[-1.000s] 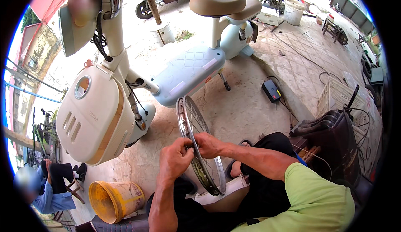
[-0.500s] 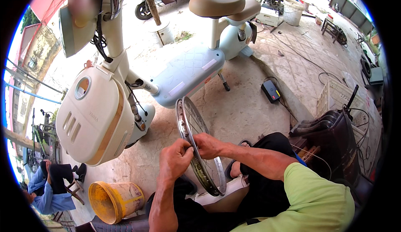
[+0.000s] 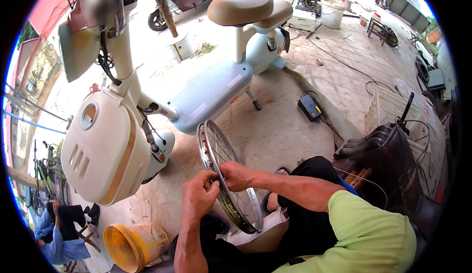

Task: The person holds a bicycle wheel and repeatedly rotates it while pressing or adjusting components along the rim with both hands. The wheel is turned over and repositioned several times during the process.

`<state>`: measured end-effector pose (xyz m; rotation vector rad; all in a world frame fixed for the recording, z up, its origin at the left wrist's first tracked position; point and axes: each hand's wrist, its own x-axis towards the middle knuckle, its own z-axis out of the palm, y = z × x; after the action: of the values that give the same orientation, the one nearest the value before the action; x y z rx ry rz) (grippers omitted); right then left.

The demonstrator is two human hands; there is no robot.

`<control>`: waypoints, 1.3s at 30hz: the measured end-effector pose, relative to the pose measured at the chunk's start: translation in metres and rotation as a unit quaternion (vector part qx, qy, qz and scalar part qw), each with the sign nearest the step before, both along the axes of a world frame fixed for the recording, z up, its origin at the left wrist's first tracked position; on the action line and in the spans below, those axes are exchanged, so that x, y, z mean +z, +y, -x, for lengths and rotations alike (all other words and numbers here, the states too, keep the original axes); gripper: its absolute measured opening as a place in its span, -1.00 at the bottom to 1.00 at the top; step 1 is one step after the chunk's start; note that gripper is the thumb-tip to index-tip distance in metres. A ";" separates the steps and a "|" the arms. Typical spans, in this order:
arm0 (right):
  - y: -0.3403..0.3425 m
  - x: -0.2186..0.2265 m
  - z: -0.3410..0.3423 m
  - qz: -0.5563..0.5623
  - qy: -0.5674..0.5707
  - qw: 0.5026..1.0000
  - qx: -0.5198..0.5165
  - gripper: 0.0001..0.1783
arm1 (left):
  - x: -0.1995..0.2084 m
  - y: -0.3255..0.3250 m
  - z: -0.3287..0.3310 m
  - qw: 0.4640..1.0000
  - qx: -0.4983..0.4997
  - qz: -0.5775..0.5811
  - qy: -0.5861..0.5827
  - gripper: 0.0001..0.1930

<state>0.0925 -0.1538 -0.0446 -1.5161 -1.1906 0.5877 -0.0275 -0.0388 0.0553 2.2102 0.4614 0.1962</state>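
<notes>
A spoked metal wheel rim (image 3: 227, 201), without a tyre, stands upright and tilted in front of me between my legs. My left hand (image 3: 200, 192) is closed in a pinch at the outer face of the rim, thumb and fingertips against it. From the other side my right hand (image 3: 236, 175) reaches to the same spot, its fingers curled at the inner edge by the spokes. Whatever small part may lie between the fingertips is hidden. Dark marks show along the lower channel of the rim.
A cream and pale blue electric scooter (image 3: 211, 93) stands just beyond the wheel. A yellow-stained bucket (image 3: 155, 241) is at lower left, near a seated person (image 3: 61, 243). A black box with a cable (image 3: 309, 108) lies on the ground; a plastic crate (image 3: 388, 110) stands right.
The view has shifted slightly, so the scooter sits a little lower and further left. Both hands stay at the rim in nearly the same grip.
</notes>
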 end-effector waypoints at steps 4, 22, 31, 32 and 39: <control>0.002 -0.001 0.002 0.000 0.014 1.000 0.013 -0.73 | -0.005 -0.003 0.002 1.000 0.016 -0.008 -0.012 -0.91; 0.001 0.002 0.001 0.005 -0.016 1.000 0.024 -0.75 | -0.005 -0.002 0.004 0.999 -0.005 -0.034 -0.020 -0.91; 0.001 -0.002 0.002 -0.002 -0.003 1.000 0.022 -0.75 | -0.003 -0.004 0.005 1.000 0.003 -0.029 -0.010 -0.90; 0.001 -0.002 0.002 -0.004 -0.002 1.000 0.025 -0.76 | -0.003 -0.004 0.004 1.000 0.008 -0.028 -0.009 -0.90; -0.003 0.011 0.000 0.000 -0.004 1.000 0.016 -0.75 | -0.005 -0.004 0.004 0.999 0.004 -0.029 -0.021 -0.90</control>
<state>0.0923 -0.1568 -0.0331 -1.5025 -1.2239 0.6030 -0.0320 -0.0426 0.0506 2.2572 0.4459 0.2630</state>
